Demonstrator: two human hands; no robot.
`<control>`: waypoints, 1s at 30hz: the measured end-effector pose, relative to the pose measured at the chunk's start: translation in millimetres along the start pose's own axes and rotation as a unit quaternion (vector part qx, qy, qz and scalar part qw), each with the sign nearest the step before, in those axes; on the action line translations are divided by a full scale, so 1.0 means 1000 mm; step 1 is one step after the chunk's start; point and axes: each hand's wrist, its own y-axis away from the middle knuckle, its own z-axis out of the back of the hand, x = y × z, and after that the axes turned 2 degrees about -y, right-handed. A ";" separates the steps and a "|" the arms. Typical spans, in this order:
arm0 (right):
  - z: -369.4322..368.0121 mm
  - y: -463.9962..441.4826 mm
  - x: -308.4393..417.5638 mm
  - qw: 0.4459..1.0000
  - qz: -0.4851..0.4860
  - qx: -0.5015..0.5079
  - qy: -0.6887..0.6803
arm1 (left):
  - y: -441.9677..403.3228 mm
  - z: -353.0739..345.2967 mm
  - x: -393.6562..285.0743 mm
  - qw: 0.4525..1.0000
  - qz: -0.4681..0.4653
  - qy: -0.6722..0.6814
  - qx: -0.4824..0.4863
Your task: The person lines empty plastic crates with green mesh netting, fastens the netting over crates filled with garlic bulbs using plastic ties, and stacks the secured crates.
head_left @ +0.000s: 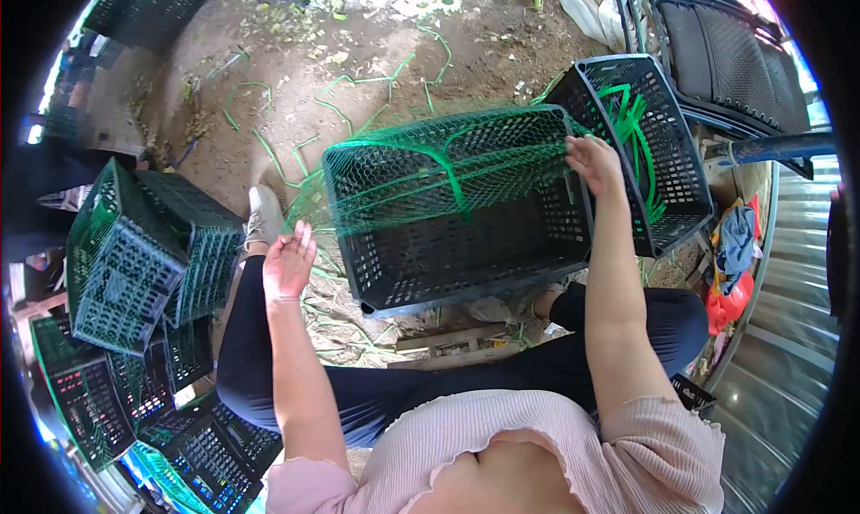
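A black plastic crate (466,254) stands before me between my legs. Green mesh netting (394,181) spreads over its far half and hangs past the left rim, with a green strap (452,178) lying across it. My left hand (289,261) is just outside the left rim, palm turned up, fingers stretched out near the edge of the net. At the right rim is my right hand (596,163), its fingers apart and reaching over the netting's right end. Whether those fingertips touch the mesh is hard to see.
A second black crate (667,155) with green straps (632,120) adjoins on the right. Netted crates (134,263) are stacked at the left. Strap pieces (340,93) litter the dirt floor (296,57). A folding chair (726,61) and corrugated metal sheet (779,335) line the right side.
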 end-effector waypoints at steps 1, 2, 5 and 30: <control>-0.003 -0.001 -0.013 0.997 -0.012 0.029 -0.064 | -0.002 0.008 0.002 0.996 -0.037 0.062 0.042; -0.014 0.000 -0.026 0.994 -0.030 0.005 -0.106 | 0.006 -0.010 0.009 0.987 -0.032 0.155 0.002; -0.059 0.019 -0.048 0.978 -0.047 -0.013 -0.205 | 0.026 -0.033 0.036 0.984 0.013 0.177 0.006; 0.147 0.069 -0.058 0.992 -0.070 -0.089 0.057 | 0.082 -0.009 0.154 0.985 -0.008 -0.059 -0.161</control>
